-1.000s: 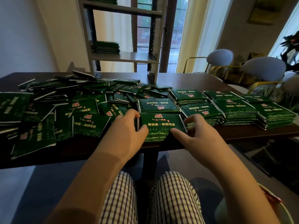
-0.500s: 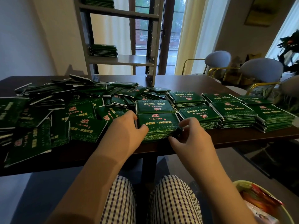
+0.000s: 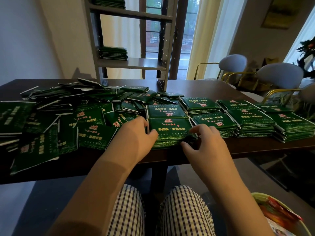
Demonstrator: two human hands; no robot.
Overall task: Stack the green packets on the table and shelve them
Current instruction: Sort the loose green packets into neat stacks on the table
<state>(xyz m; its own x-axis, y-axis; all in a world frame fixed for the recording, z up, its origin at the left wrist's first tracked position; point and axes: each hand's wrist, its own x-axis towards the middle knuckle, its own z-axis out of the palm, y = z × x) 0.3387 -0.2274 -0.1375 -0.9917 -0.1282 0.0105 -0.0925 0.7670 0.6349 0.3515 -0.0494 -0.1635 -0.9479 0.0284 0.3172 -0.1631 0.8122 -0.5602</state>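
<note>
Packets (image 3: 170,129), stacked, look light and slippery, so left grip (image 3: 134,133) and right grip (image 3: 204,142) clasp them at both ends.

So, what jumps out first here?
A sprawl of loose green packets covers the left half of the table, with neat stacks lined up on its right. The left hand and right hand hold the near stack by its sides at the front edge. Another pile sits on the shelf behind.

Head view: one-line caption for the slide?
Left hand and right hand grip a packet stack at the table edge; loose pile left, neat stacks right.
</note>
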